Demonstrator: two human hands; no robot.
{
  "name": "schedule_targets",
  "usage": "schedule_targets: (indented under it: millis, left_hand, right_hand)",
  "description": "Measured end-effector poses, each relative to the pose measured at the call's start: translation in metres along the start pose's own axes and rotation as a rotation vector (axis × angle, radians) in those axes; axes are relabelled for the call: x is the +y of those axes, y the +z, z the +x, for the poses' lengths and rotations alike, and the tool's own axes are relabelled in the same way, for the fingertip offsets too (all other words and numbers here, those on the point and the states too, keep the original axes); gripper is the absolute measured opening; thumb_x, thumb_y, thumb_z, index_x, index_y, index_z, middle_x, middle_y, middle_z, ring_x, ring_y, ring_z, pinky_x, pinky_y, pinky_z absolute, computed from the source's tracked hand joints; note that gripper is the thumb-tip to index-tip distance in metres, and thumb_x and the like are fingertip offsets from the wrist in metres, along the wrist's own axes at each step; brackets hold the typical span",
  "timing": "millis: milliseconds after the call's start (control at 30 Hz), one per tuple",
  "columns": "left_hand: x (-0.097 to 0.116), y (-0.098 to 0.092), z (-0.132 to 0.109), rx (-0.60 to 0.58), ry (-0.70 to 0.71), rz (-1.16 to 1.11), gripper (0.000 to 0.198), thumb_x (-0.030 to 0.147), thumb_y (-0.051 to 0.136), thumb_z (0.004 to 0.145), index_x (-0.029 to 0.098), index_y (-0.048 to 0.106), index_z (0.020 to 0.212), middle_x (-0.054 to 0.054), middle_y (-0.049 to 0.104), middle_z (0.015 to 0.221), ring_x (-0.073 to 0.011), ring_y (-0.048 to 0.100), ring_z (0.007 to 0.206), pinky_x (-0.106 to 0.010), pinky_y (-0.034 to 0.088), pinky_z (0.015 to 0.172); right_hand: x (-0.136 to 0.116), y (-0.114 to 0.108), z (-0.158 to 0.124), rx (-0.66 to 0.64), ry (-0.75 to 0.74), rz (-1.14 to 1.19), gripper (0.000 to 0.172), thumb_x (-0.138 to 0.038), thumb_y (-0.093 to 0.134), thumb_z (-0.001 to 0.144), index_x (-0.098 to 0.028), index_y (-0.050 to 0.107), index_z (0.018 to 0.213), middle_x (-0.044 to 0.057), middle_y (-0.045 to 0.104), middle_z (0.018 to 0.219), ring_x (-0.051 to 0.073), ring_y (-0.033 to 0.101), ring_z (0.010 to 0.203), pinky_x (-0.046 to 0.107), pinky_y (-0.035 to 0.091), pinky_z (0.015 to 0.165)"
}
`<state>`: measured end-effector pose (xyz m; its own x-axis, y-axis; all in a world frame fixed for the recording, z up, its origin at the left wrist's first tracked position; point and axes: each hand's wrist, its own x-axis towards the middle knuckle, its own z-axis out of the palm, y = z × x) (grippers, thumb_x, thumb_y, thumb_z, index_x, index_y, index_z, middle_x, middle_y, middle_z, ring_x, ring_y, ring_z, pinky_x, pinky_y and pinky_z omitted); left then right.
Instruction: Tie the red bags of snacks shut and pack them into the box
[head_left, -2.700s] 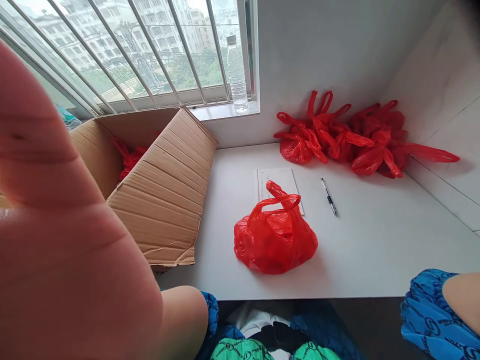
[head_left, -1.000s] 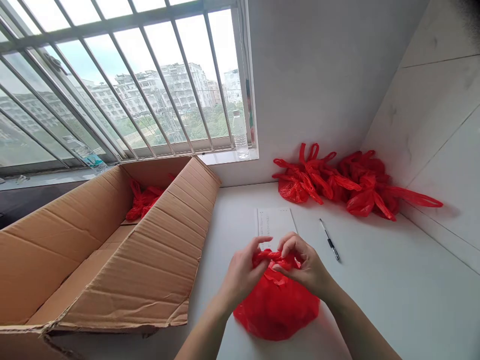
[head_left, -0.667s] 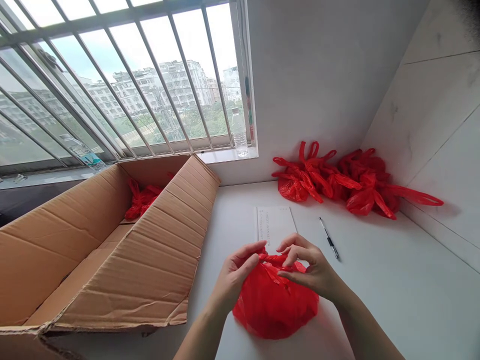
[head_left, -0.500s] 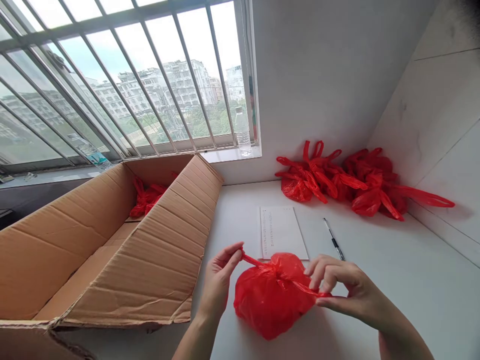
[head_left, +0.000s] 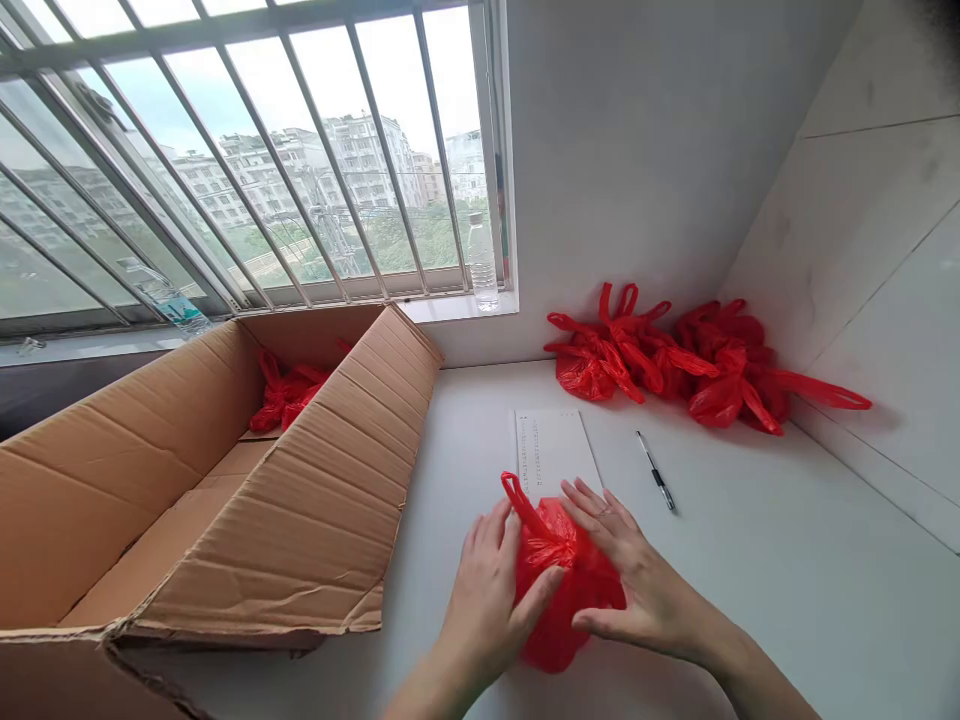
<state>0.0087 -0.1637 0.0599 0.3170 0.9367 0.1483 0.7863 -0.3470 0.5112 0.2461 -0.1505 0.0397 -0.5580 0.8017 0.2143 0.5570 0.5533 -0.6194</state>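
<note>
A full red plastic bag [head_left: 556, 630] with a gathered, tied top sits on the white table. One of its handle loops sticks up toward the left. My left hand [head_left: 487, 585] lies along the bag's left side, thumb apart from the fingers over its front. On the right side my right hand [head_left: 634, 580] is spread, fingers at the top and thumb near the lower front. Neither hand pinches a handle. What is inside the bag cannot be seen, and the hands cover its sides.
An open cardboard box [head_left: 285, 540] with red bags [head_left: 289, 395] inside stands at left. Behind my hands lie a sheet of written paper [head_left: 559, 445] and a pen [head_left: 656, 473]. Several tied red bags [head_left: 667, 365] rest against the wall. A bottle [head_left: 484, 265] stands on the windowsill.
Both hands have let go of the bag's stretched handles and moved in to its sides with fingers opened. The left handle loop now stands free. The view has shifted slightly.
</note>
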Motion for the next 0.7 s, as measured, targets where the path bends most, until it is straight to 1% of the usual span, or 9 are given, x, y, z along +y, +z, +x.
schedule_targets:
  millis: [33,100,167,233,367,567,700]
  left_hand:
    - [0.003,0.008,0.001,-0.007,0.042,0.081,0.062,0.048,0.053,0.095,0.023,0.042,0.15,-0.013,0.043,0.155,-0.0326,0.039,0.143,-0.058,0.031,0.119]
    - [0.001,0.024,0.003,-0.017,0.078,0.212,0.06,0.041,0.051,0.096,0.021,0.039,0.152,-0.012,0.04,0.157,-0.0317,0.033,0.147,-0.059,0.027,0.121]
    - [-0.008,0.037,0.003,-0.027,0.086,0.293,0.058,0.038,0.048,0.097,0.019,0.039,0.151,-0.012,0.037,0.158,-0.0308,0.03,0.149,-0.058,0.027,0.121]
    - [-0.019,0.046,0.002,-0.035,0.1,0.331,0.057,0.04,0.045,0.099,0.018,0.04,0.151,-0.012,0.035,0.159,-0.0301,0.029,0.149,-0.058,0.028,0.121]
    - [-0.031,0.053,0.001,-0.061,0.114,0.358,0.058,0.042,0.042,0.101,0.017,0.038,0.152,-0.011,0.034,0.16,-0.0291,0.027,0.15,-0.057,0.027,0.121]
    - [-0.032,0.057,0.004,-0.103,0.093,0.371,0.057,0.041,0.038,0.102,0.019,0.034,0.154,-0.008,0.028,0.162,-0.026,0.026,0.151,-0.055,0.028,0.122]
    - [-0.033,0.058,0.004,-0.108,0.099,0.361,0.057,0.042,0.037,0.102,0.021,0.033,0.155,-0.007,0.029,0.162,-0.0254,0.025,0.151,-0.056,0.028,0.122]
  right_hand:
    - [-0.003,0.01,0.007,-0.006,-0.034,-0.04,0.101,-0.05,0.07,0.082,-0.033,0.008,0.16,0.006,0.016,0.166,0.032,0.013,0.153,0.062,0.009,0.123]
    - [-0.004,0.03,0.015,-0.002,-0.048,-0.099,0.099,-0.043,0.068,0.082,-0.031,0.008,0.16,0.006,0.019,0.165,0.032,0.017,0.153,0.062,0.01,0.123]
    - [0.001,0.045,0.017,0.003,-0.026,-0.133,0.097,-0.044,0.067,0.081,-0.031,0.012,0.16,0.005,0.021,0.165,0.032,0.02,0.152,0.062,0.013,0.123]
    - [0.006,0.054,0.015,0.004,-0.006,-0.148,0.094,-0.047,0.066,0.081,-0.031,0.016,0.159,0.005,0.022,0.165,0.033,0.021,0.152,0.062,0.015,0.123]
    - [0.011,0.06,0.013,-0.004,0.014,-0.142,0.092,-0.049,0.065,0.082,-0.029,0.019,0.159,0.005,0.022,0.164,0.032,0.023,0.151,0.059,0.014,0.124]
    - [0.011,0.061,0.014,-0.081,0.075,-0.1,0.086,-0.054,0.058,0.086,-0.027,0.02,0.159,0.004,0.022,0.164,0.029,0.022,0.152,0.056,0.012,0.125]
    - [0.012,0.062,0.014,-0.102,0.094,-0.093,0.084,-0.055,0.056,0.087,-0.027,0.022,0.159,0.003,0.022,0.164,0.029,0.022,0.152,0.055,0.01,0.126]
